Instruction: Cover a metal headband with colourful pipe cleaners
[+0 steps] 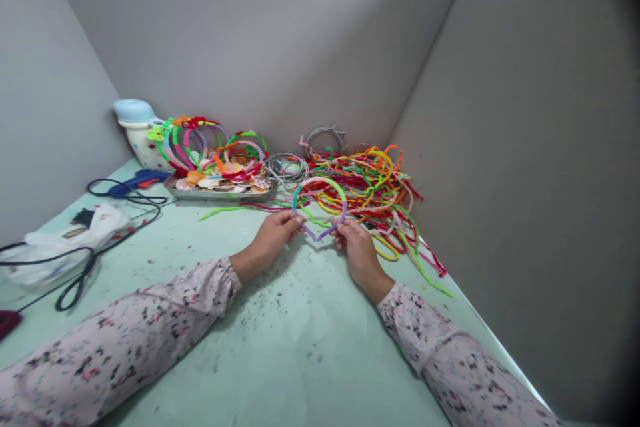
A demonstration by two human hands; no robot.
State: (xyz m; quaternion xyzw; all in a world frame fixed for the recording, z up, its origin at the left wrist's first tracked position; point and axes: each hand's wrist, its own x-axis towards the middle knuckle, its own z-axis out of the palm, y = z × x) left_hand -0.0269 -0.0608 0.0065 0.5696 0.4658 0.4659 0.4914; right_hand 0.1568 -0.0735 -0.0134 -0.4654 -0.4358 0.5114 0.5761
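Note:
My left hand (274,235) and my right hand (356,248) both pinch a headband (320,188) wrapped in pink, green, blue and purple pipe cleaner. The left fingers grip its left end. The right fingers grip its right end, where a purple pipe cleaner (320,233) sags between the two hands. The band arches away from me over the pale green table (280,347). Right behind it lies a tangled heap of coloured pipe cleaners (373,187).
A metal tray (220,195) of shells and wrapped headbands (200,143) sits at the back left beside a white jar with a blue lid (137,130). Bare wire headbands (287,167), a blue glue gun (137,181), black scissors (75,283) and a plastic bag (65,240) lie left. Grey walls close in.

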